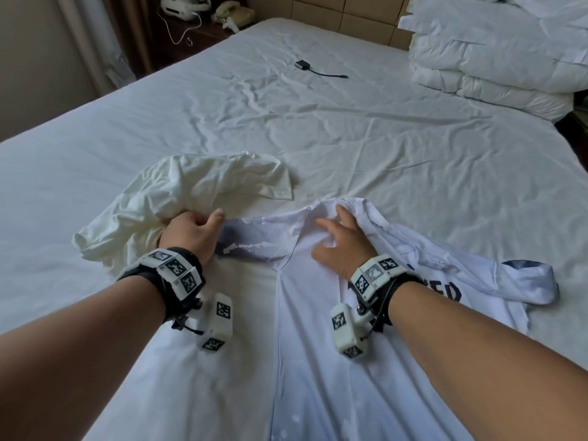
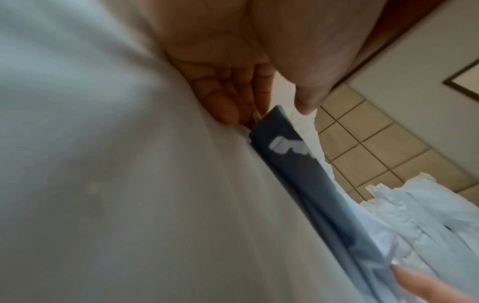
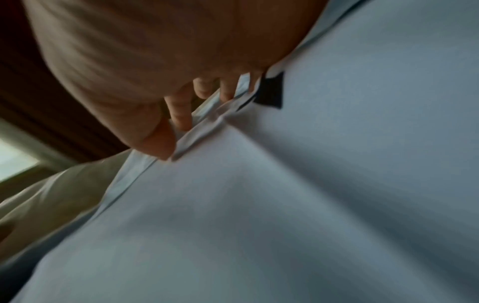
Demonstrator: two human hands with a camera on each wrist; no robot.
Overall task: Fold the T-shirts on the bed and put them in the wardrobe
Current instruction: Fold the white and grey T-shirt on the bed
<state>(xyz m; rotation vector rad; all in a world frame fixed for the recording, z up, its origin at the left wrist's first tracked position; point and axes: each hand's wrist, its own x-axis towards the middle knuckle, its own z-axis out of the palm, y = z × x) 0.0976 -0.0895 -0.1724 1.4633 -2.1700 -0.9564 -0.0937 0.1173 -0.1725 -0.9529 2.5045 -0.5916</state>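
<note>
A white T-shirt [image 1: 318, 345] with dark navy print lies spread in front of me on the bed, one sleeve flung out to the right. My left hand [image 1: 191, 232] has its fingers [image 2: 223, 96] curled at the shirt's left shoulder, pinching the fold with the navy print [image 2: 293, 164]. My right hand [image 1: 340, 243] grips the shirt at the collar, fingers [image 3: 181, 114] hooked over the hem of the white fabric [image 3: 311, 184]. A cream T-shirt [image 1: 178, 192] lies crumpled just left of my left hand, also in the right wrist view [image 3: 51, 194].
The white bedsheet [image 1: 381, 138] stretches wide beyond the shirts. A small black adapter with a cable [image 1: 302, 65] lies far up the bed. Stacked white pillows [image 1: 496, 49] fill the back right corner. A nightstand with a telephone [image 1: 232, 14] stands at the back left.
</note>
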